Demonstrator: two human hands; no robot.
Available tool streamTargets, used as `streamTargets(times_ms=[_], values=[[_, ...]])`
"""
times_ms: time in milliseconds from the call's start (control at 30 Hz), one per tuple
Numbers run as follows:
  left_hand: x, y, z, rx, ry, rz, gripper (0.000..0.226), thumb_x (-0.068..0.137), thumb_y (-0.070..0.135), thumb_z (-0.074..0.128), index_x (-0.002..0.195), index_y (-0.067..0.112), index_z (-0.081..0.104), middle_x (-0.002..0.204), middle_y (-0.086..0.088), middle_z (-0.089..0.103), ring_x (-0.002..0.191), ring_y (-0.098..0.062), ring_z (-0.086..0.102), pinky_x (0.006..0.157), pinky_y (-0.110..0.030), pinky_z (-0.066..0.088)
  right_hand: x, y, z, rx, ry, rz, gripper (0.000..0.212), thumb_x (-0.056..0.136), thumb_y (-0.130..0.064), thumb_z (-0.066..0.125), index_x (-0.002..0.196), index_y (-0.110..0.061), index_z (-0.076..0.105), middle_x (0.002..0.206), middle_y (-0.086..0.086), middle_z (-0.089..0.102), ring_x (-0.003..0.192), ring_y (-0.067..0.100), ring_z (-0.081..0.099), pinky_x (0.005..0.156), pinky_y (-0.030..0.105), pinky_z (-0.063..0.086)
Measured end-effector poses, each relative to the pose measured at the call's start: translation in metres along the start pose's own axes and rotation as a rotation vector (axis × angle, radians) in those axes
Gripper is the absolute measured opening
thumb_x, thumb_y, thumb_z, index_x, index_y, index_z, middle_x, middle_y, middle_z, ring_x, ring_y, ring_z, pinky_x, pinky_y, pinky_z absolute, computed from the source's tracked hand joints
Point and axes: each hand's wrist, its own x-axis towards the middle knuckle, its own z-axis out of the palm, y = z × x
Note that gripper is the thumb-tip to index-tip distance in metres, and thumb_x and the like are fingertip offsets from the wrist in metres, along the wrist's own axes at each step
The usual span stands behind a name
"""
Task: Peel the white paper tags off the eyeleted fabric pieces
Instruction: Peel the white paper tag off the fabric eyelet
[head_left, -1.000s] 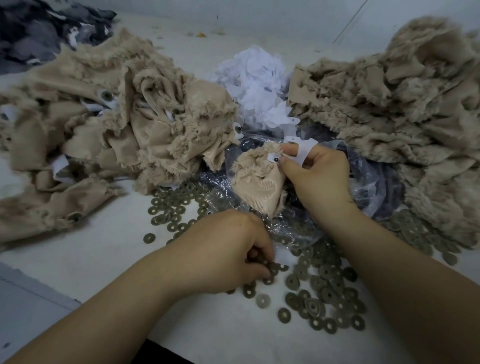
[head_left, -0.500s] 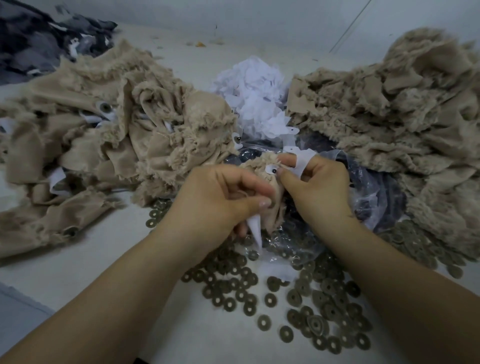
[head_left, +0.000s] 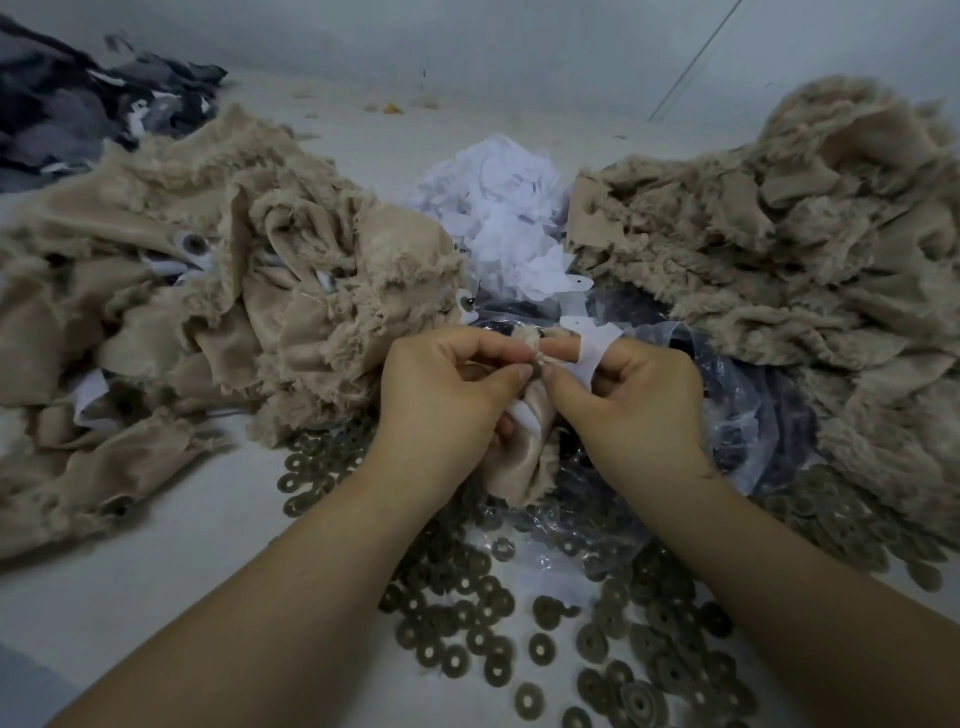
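We are finding no legible text, label, brand, number or sign anywhere in the view. The white paper tags (head_left: 511, 234) heaped at twelve o'clock are showing blank faces, and the metal washers (head_left: 540, 649) scattered at six o'clock are carrying no marking that we are able to read.

We see one small tan fabric piece (head_left: 519, 467) with frayed edges bunched and hanging upright, a white paper tag (head_left: 589, 348) curling at its top. Tagged tan pieces (head_left: 208, 291) lie heaped left; peeled tags (head_left: 504, 228) pile behind.
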Motion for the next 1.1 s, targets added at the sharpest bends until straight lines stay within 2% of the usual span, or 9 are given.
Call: streamTargets(times_ms=[133,233,300,433,600,733,833,1000,1100], values=[[-0.001,-0.003,0.001,0.104,0.039,0.117,0.027,0.083,0.000,0.073,0.076,0.026,0.075,0.066,0.003,0.073,0.057,-0.009,0.069,0.052,-0.019,0.051,-0.001,-0.001,0.000,0.030,-0.016,0.013,0.033,0.085,-0.007,0.076,0.085,-0.040,0.073,0.075,-0.006,0.077,0.072,0.021,0.075,0.067,0.041,0.063],[-0.002,-0.004,0.001,0.326,0.049,0.325,0.019,0.080,0.003,0.077,0.086,0.020,0.078,0.082,0.011,0.070,0.080,-0.006,0.068,0.074,-0.022,0.056,0.000,-0.002,-0.001,0.147,-0.048,0.049,0.028,0.086,-0.002,0.074,0.087,-0.030,0.076,0.080,-0.010,0.078,0.076,0.012,0.076,0.064,0.023,0.061],[-0.002,-0.004,0.001,0.391,0.072,0.401,0.016,0.078,0.003,0.078,0.090,0.014,0.078,0.082,0.011,0.068,0.082,-0.004,0.065,0.078,-0.017,0.053,0.000,-0.003,-0.001,0.222,-0.061,0.084,0.020,0.086,-0.001,0.074,0.090,-0.021,0.078,0.084,-0.007,0.078,0.078,0.007,0.075,0.067,0.015,0.057],[-0.002,-0.005,0.002,0.411,0.095,0.447,0.012,0.078,0.003,0.079,0.086,0.010,0.078,0.081,0.002,0.069,0.078,-0.004,0.064,0.073,-0.011,0.049,0.000,-0.002,-0.001,0.281,-0.099,0.111,0.011,0.090,-0.006,0.071,0.094,-0.014,0.078,0.089,0.001,0.079,0.086,0.013,0.075,0.074,0.022,0.059],[-0.002,-0.009,0.005,0.430,0.067,0.473,0.006,0.077,0.001,0.079,0.082,0.005,0.077,0.080,-0.003,0.067,0.074,-0.003,0.061,0.072,-0.006,0.046,0.001,-0.002,-0.003,0.400,-0.161,0.187,0.011,0.093,-0.003,0.067,0.095,-0.010,0.075,0.090,0.008,0.078,0.087,0.019,0.076,0.073,0.022,0.059],[-0.001,-0.009,0.004,0.445,0.033,0.507,0.005,0.078,-0.001,0.077,0.081,0.003,0.077,0.080,-0.005,0.065,0.076,-0.005,0.059,0.072,-0.007,0.045,0.002,-0.002,-0.003,0.411,-0.181,0.167,0.013,0.095,-0.001,0.062,0.098,-0.006,0.074,0.091,0.010,0.078,0.089,0.023,0.076,0.075,0.026,0.059],[0.000,-0.010,0.004,0.427,0.011,0.500,0.005,0.078,-0.002,0.077,0.080,0.002,0.077,0.081,-0.003,0.065,0.076,-0.001,0.059,0.073,-0.006,0.044,-0.001,-0.002,-0.003,0.408,-0.170,0.154,0.016,0.096,0.001,0.060,0.097,-0.008,0.073,0.092,0.010,0.078,0.090,0.023,0.075,0.076,0.027,0.059],[0.002,-0.015,0.003,0.427,-0.008,0.531,0.005,0.077,-0.002,0.078,0.081,0.000,0.077,0.081,-0.007,0.069,0.077,-0.005,0.062,0.076,-0.006,0.044,-0.001,-0.003,-0.002,0.347,-0.151,0.122,0.022,0.095,0.002,0.061,0.094,-0.016,0.073,0.093,0.010,0.077,0.093,0.026,0.074,0.086,0.042,0.060],[0.003,-0.015,0.003,0.398,-0.022,0.540,0.005,0.077,0.000,0.078,0.082,0.001,0.077,0.080,-0.008,0.071,0.079,-0.007,0.063,0.077,-0.008,0.045,0.000,-0.003,-0.003,0.328,-0.156,0.109,0.023,0.096,0.002,0.060,0.093,-0.017,0.073,0.093,0.010,0.077,0.092,0.025,0.074,0.087,0.044,0.060]])
